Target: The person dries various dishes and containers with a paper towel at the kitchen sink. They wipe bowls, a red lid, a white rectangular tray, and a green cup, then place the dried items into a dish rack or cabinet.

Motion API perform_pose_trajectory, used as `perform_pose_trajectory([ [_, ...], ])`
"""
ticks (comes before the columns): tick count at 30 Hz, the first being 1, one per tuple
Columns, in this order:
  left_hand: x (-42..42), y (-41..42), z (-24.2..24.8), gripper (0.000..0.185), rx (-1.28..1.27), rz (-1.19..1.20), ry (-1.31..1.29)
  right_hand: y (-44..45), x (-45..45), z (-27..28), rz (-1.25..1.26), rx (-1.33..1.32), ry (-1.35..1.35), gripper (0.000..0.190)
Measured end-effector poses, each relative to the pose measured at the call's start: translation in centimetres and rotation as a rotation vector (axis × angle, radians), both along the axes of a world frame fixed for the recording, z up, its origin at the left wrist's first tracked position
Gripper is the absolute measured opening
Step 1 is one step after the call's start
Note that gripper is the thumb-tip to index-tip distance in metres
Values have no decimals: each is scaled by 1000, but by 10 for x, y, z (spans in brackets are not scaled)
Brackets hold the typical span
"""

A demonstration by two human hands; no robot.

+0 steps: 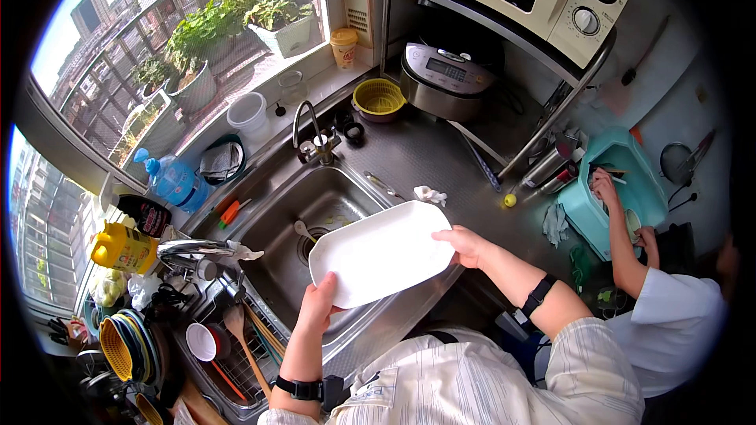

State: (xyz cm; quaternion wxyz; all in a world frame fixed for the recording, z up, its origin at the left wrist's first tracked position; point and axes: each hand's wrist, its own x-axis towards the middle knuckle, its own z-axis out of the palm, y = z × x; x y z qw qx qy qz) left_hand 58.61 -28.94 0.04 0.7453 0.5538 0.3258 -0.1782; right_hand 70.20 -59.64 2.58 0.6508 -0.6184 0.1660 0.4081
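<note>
A white rectangular tray (378, 257) with rounded corners is held level between both hands, over the near right part of a stainless steel sink (260, 230). My left hand (322, 301) grips its left end, thumb on top. At the opposite end, my right hand (463, 245) pinches the rim the same way. Beneath the tray, part of the sink basin is hidden. A white spoon (304, 229) lies by the drain, and small pale scraps are scattered on the basin floor. Behind the basin stands a curved faucet (316, 133).
Left of the sink, a wire dish rack (242, 360) holds a wooden spatula (245, 336) and a white cup (201, 342). A crumpled tissue (430, 195) rests on the counter. At right, another person's hands (605, 189) reach into a turquoise bin (638, 189). A rice cooker (443, 82) stands behind.
</note>
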Motion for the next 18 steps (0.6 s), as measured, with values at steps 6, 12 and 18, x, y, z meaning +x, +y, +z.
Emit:
perform_pose_trajectory([
  [6,13,-11,-4,47,63,-112,7,-18,0,-12,-68,-44,38,44],
  [12,24,-32,-9,45,59,-194,19,-42,-8,-33,-120,-70,31,41],
  [18,36,-52,-11,45,59,-257,41,-68,-13,-40,-119,-98,7,40],
])
